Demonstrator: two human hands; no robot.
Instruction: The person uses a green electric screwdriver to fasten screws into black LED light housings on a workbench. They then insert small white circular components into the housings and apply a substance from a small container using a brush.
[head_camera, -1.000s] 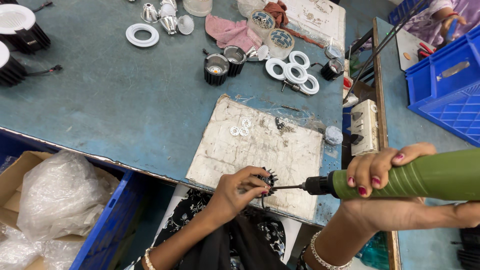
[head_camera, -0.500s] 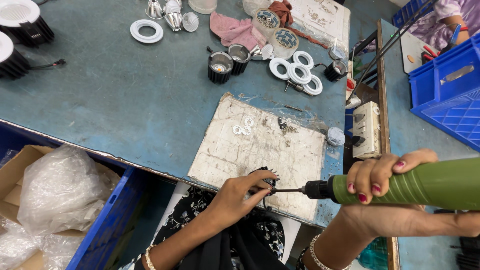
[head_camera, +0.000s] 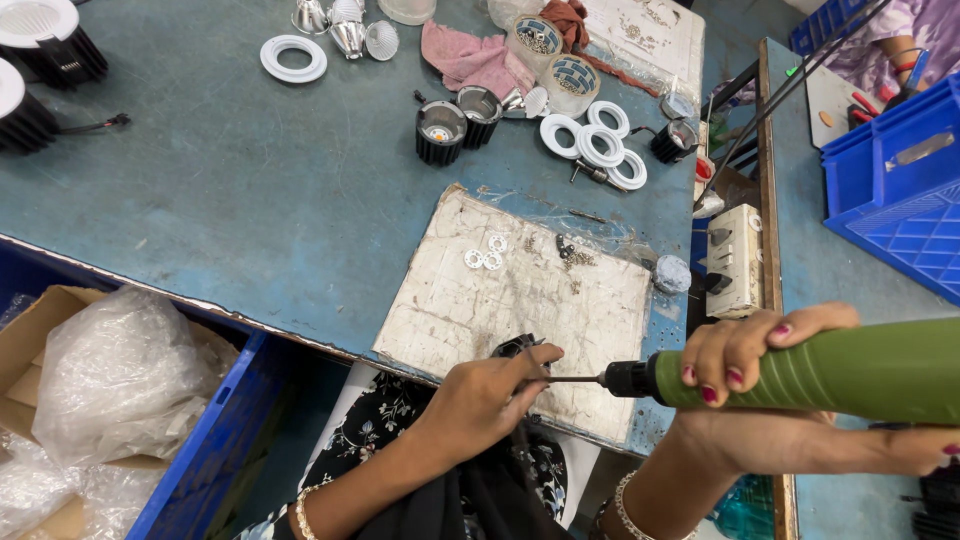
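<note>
My left hand (head_camera: 490, 392) grips a small black finned light housing (head_camera: 518, 347) at the near edge of a worn white board (head_camera: 500, 295). My right hand (head_camera: 755, 345) is wrapped around a green electric screwdriver (head_camera: 850, 370) held level, its thin bit (head_camera: 570, 379) pointing left into the housing between my left fingers. Most of the housing is hidden by my left hand. Three small white washers (head_camera: 485, 255) and a few dark screws (head_camera: 570, 252) lie further up the board.
On the blue-grey table (head_camera: 250, 210) sit black housings (head_camera: 455, 125), white rings (head_camera: 600, 145), a pink cloth (head_camera: 470, 55) and silver reflectors (head_camera: 345, 25). A power strip (head_camera: 735, 260) lies right of the board. Blue crates (head_camera: 895, 190) stand at right; a box of plastic bags (head_camera: 110, 375) at lower left.
My hands and the screwdriver have stayed almost in place, with only a small shift of the view. The bit remains at the housing.
</note>
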